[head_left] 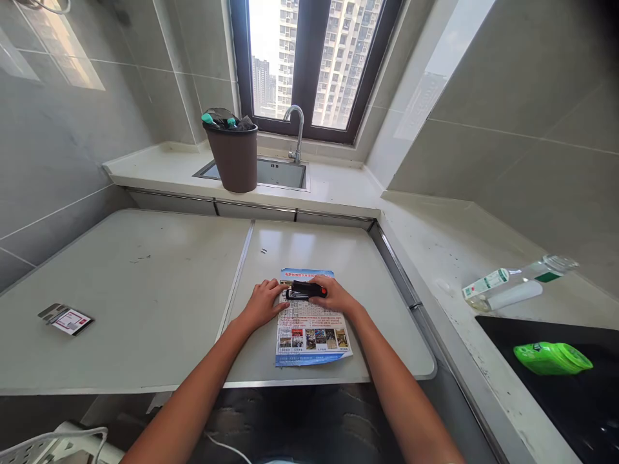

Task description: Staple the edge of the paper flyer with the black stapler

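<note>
A printed flyer (314,345) with a blue header and a row of small photos lies on the folding table. My right hand (334,295) is closed around the rear end of a black stapler (304,289) with a red mark, which lies sideways across the upper part of the flyer. My left hand (264,307) grips the flyer's left edge, its fingertips close to the stapler's front end. Whether the flyer is one sheet or more I cannot tell. Small strips of staples (264,251) lie on the table beyond my left hand.
At the left of the white folding table (159,309) is a small opened package (68,319). A brown bin (235,158) with bottles stands by the sink (283,173) and faucet (298,132). On the right counter are a clear bottle (520,283) and a green pouch (552,358) on a black cooktop.
</note>
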Available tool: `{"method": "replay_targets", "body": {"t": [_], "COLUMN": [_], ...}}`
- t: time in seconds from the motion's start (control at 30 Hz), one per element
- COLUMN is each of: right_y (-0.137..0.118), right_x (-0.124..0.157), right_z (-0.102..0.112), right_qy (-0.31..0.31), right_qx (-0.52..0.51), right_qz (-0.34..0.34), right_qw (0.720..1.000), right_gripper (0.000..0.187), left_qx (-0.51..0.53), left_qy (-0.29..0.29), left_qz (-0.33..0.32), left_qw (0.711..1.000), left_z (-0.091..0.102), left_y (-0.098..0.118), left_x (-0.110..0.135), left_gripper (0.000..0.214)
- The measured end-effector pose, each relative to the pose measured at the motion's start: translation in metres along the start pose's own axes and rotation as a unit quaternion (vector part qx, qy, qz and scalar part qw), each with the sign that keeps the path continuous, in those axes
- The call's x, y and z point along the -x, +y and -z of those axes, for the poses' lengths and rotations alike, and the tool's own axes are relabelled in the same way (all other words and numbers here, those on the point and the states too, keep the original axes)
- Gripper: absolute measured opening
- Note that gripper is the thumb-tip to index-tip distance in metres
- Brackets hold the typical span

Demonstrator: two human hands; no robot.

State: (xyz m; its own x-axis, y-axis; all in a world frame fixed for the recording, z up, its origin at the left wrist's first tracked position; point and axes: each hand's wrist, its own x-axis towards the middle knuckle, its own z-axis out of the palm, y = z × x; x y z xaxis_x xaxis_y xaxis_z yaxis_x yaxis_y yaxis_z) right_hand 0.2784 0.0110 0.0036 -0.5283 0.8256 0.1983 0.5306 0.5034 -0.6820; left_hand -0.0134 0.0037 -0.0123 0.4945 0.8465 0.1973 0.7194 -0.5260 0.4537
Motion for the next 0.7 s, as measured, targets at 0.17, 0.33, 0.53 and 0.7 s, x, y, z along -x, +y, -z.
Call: {"method": "replay_targets", "body": {"t": [0.17, 0.33, 0.53, 0.7], "right_y": [0.016, 0.025, 0.029, 0.031], "right_x": [-0.001, 0.009, 0.018, 0.014], "right_z": [0.014, 0.026, 0.033, 0.033], "right_qy": [0.042, 0.130, 0.089, 0.090], "right_qx": [-0.029, -0.077, -0.145, -0.148], "right_qz": [0.046, 0.038, 0.011, 0.013], "right_qw": [0.998, 0.988, 0.985, 0.985], "right_gripper": [0.051, 0.041, 0.039, 0.039], "left_qx": [-0.006, 0.054, 0.086, 0.129], "left_qy": [-0.056, -0.053, -0.049, -0.038], "left_qz": [-0.044, -0.095, -0.105, -0.122], "left_qw": [0.997, 0.993, 0.990, 0.983], "left_z": [0.009, 0.009, 0.004, 0.001], "left_y": [-0.002, -0.015, -0.022, -0.029], "left_x": [-0.030, -0.043, -0.044, -0.048], "left_gripper": [0.023, 0.020, 0.024, 0.025]}}
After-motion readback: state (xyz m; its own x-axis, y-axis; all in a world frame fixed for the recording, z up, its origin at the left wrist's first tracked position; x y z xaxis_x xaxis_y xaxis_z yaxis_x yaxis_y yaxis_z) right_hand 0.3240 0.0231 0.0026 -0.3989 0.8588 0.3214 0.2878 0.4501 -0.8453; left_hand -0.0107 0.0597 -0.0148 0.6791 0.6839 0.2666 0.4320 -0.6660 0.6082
